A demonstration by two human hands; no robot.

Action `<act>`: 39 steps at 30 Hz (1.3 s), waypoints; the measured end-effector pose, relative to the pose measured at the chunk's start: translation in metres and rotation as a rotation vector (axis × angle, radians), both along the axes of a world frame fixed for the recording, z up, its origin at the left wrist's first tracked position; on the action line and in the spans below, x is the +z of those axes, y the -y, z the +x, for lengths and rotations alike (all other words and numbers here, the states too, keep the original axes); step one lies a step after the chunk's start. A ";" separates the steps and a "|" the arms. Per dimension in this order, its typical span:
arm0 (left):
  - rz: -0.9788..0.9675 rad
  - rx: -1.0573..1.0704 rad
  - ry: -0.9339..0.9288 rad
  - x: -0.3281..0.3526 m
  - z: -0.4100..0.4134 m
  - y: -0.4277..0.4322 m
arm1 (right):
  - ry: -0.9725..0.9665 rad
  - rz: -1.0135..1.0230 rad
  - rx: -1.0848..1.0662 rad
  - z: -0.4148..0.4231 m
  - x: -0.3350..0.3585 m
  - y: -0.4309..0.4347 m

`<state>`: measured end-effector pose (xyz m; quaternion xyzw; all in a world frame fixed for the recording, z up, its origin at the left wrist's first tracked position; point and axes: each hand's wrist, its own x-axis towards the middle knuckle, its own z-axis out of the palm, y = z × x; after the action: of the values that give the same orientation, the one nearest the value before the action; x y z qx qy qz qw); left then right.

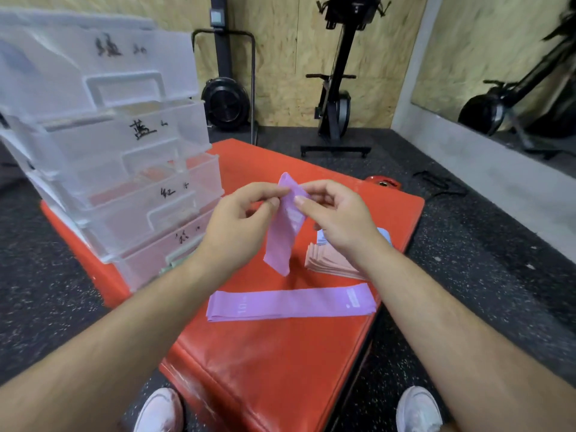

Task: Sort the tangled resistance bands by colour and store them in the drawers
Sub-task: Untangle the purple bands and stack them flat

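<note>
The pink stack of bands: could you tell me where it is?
Head view: the pink stack lies on the red mat, right of centre, under the right hand, beyond the flat purple band.

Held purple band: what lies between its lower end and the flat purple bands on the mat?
Only bare red mat, in the head view; the held purple band ends short of the flat purple bands.

The right hand (338, 221) hides most of the blue band (384, 235).
</note>
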<state>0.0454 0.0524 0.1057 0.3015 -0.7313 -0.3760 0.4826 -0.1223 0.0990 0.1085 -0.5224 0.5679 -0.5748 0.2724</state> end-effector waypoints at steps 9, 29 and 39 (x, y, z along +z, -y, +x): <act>-0.025 -0.030 -0.231 0.032 0.004 -0.036 | 0.178 -0.164 0.146 0.010 0.048 -0.040; 0.258 -0.121 -0.066 0.018 0.014 -0.022 | 0.098 -0.006 0.129 0.010 0.030 -0.034; 0.147 -0.108 -0.114 0.016 0.012 -0.020 | 0.001 -0.082 0.151 0.012 0.022 -0.030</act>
<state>0.0576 0.0729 0.1213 0.2744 -0.6884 -0.4705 0.4790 -0.1103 0.1286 0.1305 -0.5742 0.5027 -0.5757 0.2936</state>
